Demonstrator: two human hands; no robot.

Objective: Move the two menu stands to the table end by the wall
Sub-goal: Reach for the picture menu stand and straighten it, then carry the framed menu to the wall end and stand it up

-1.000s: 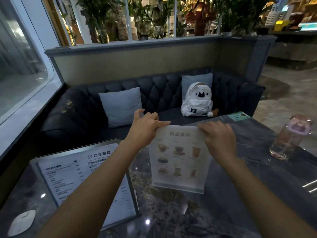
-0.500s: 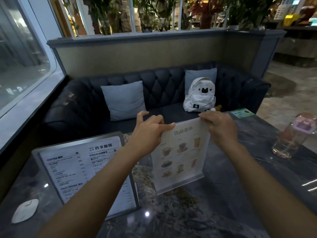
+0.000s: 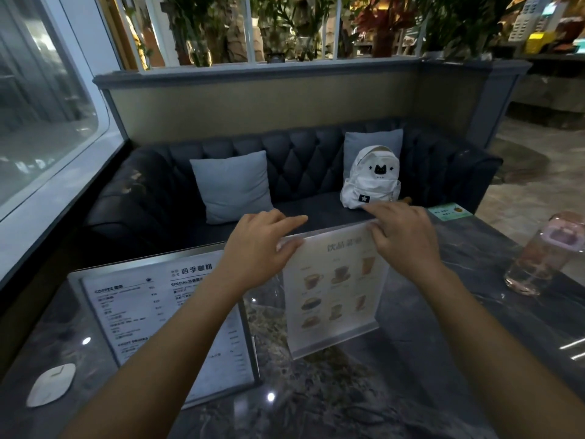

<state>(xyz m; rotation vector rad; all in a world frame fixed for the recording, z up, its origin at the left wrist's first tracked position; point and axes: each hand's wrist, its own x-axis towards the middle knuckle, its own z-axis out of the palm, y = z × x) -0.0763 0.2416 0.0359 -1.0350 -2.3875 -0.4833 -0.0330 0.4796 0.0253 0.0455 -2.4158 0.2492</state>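
Note:
The drinks menu stand (image 3: 335,289), clear acrylic with pictures of cups, stands upright on the dark marble table (image 3: 411,391). My left hand (image 3: 262,245) is at its top left corner and my right hand (image 3: 405,239) at its top right corner. Both hands have their fingers stretched out above the top edge, with only the thumbs still touching the front. The larger metal-framed menu stand (image 3: 142,315), with black text on white, leans to the left of it, nearer the window side. My left forearm crosses in front of that stand.
A pink-lidded glass bottle (image 3: 538,258) stands at the table's right. A white oval disc (image 3: 50,384) lies front left, and a green card (image 3: 449,213) lies at the far edge. Behind are a dark sofa (image 3: 304,160) with cushions and a white backpack (image 3: 370,182). A window wall (image 3: 47,137) runs along the left.
The drinks menu stand moved left toward the framed stand and now rests on its base. Both hands have loosened from pinching its top edge, and their fingers have straightened.

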